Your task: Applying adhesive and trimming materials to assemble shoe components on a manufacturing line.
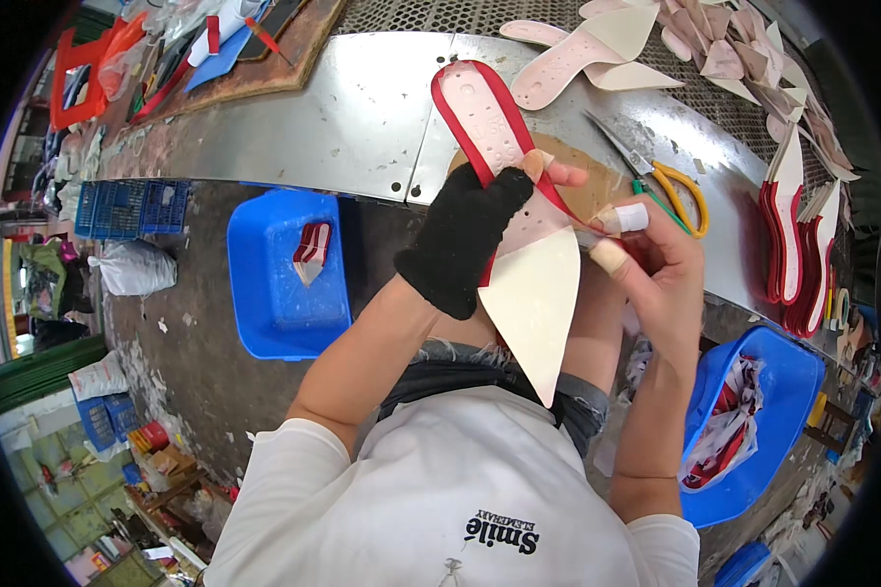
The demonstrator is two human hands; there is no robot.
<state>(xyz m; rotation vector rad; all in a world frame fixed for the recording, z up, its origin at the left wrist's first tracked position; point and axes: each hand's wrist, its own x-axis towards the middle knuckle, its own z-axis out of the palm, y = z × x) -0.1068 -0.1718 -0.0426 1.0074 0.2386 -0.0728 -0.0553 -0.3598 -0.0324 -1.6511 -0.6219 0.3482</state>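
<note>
My left hand (465,235), in a black glove with the fingertips bare, is closed around the middle of a shoe insole (482,122). The insole is pale pink with a red border and rounded at its far end. Its cream, pointed end (535,303) hangs toward my lap. With white tape on a finger, my right hand (664,269) pinches the red edging strip (561,202) at the insole's right side. Just past that hand, scissors (695,203) with yellow and green handles lie on the metal table (382,108).
Loose pink and cream insoles (568,64) lie at the back right, and stacked red-edged ones (785,220) at the right. A blue tub (289,293) on the left holds a few pieces; another blue tub (788,430) on the right holds red and white scraps. A wooden board (274,68) is back left.
</note>
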